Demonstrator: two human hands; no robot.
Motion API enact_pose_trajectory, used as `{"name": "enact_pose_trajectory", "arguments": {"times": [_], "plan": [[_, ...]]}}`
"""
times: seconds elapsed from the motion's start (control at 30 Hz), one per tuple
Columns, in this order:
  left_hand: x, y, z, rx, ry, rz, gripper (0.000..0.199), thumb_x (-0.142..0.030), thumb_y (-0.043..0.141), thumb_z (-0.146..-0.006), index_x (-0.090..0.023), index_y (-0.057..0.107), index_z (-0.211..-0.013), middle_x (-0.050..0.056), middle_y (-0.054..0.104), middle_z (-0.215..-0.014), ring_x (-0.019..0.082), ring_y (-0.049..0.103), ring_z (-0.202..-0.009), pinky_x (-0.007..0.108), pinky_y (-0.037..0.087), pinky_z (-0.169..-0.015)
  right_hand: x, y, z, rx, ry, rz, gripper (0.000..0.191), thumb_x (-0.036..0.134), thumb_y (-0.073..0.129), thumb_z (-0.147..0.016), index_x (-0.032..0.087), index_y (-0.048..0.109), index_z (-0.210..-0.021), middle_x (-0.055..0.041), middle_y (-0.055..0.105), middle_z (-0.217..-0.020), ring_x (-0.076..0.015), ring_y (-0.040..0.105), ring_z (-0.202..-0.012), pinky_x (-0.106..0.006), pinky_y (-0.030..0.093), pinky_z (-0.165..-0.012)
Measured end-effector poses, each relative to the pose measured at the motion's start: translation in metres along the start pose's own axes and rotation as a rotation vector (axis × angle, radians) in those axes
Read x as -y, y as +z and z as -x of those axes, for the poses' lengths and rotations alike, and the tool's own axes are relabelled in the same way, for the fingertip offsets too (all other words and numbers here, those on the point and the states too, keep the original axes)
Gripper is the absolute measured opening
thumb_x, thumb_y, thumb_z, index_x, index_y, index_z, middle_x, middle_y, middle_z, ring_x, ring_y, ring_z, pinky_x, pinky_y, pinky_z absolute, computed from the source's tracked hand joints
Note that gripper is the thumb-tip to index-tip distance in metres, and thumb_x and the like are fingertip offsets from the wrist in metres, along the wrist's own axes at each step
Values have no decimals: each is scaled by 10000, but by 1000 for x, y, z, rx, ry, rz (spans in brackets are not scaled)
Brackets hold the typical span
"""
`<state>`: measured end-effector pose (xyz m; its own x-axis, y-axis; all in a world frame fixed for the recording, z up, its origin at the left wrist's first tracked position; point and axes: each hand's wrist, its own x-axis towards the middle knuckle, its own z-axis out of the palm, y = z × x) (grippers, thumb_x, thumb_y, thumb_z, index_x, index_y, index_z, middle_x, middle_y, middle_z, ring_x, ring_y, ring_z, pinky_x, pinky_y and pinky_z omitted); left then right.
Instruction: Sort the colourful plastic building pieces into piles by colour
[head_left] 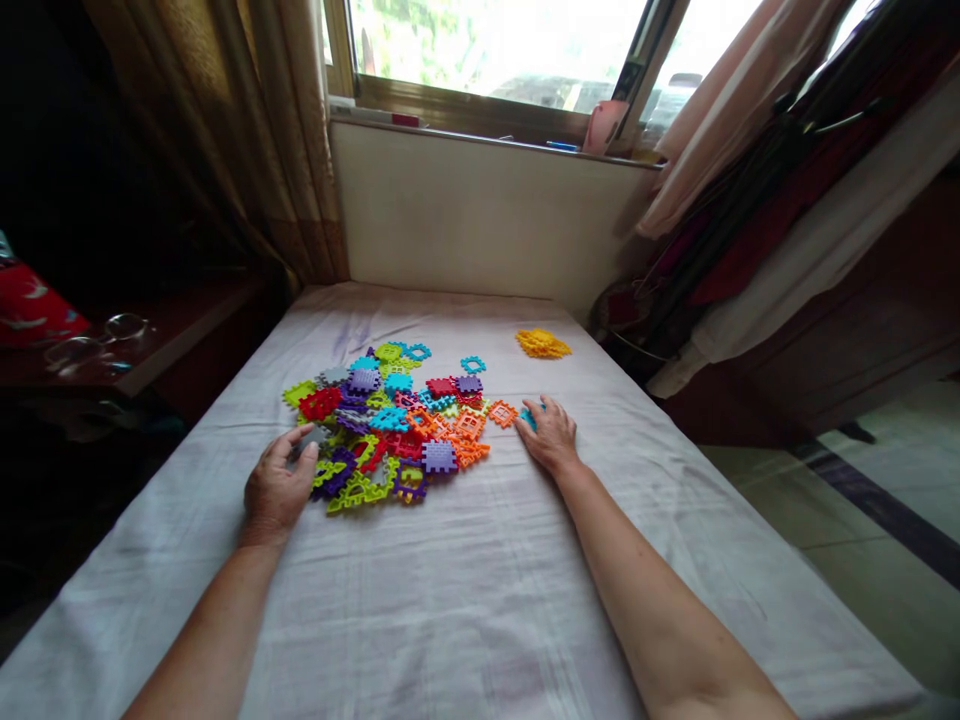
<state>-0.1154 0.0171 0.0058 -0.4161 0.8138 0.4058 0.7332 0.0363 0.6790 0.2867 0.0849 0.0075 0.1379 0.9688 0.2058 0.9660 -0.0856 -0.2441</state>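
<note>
A heap of colourful plastic interlocking tiles with notched edges lies on the cloth-covered surface. At the heap's left edge is my left hand, its thumb and fingers closed around a grey interlocking tile. My right hand rests to the right of the heap, fingers curled over a blue interlocking tile, which they partly hide. Just left of those fingers lies an orange tile. Farther back, yellow tiles form a small separate pile.
A pale checked sheet covers the surface. Beyond it stand a low wall and a window with a pink cup on the sill. Glasses lie on a dark side table at left. Clothes hang at right.
</note>
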Motion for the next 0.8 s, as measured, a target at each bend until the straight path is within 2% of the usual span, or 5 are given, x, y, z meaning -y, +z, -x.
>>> {"name": "enact_pose_trajectory", "arguments": {"times": [0.2,0.37,0.5,0.63,0.8], "plan": [[-1,1,-1,12,-4,22,406,-438,516,-829,-217,686,-1124,67,724,-1051,222,677,-945,357,536,-900,49,0,4,-242,-137,-167,346,340,580,-909,235,689,-1220,-127,569,-1416,-315,419,-1364,-512,299,-1110],[0,1,-1,-4,-1,22,381,-409,526,-832,-229,687,-1127,63,726,-1091,228,673,-1020,364,521,-949,130,-5,18,-84,-491,-301,299,405,621,-912,256,714,-1154,-74,660,-1306,-257,511,-1278,-420,341,-1081],[1,-2,-3,-52,-42,11,380,-396,506,-843,-211,690,-1120,84,726,-1113,240,667,-1061,381,513,-966,174,-1,23,19,-565,-247,392,537,628,-897,264,698,-1169,-74,684,-1266,-272,525,-1240,-445,360,-1040],[0,-5,-5,-57,-85,11,374,-380,503,-842,-205,689,-1114,86,732,-1091,242,677,-1039,382,519,-953,190,6,24,87,-528,-213,351,528,628,-896,256,718,-1100,-77,726,-1138,-271,566,-1153,-434,382,-993],[-2,-4,-5,-52,-114,21,361,-359,480,-852,-207,695,-1099,76,739,-1041,225,693,-944,347,542,-867,178,5,25,-23,-496,-364,337,435,663,-879,259,694,-1164,-69,709,-1184,-244,581,-1146,-385,390,-993]]}}
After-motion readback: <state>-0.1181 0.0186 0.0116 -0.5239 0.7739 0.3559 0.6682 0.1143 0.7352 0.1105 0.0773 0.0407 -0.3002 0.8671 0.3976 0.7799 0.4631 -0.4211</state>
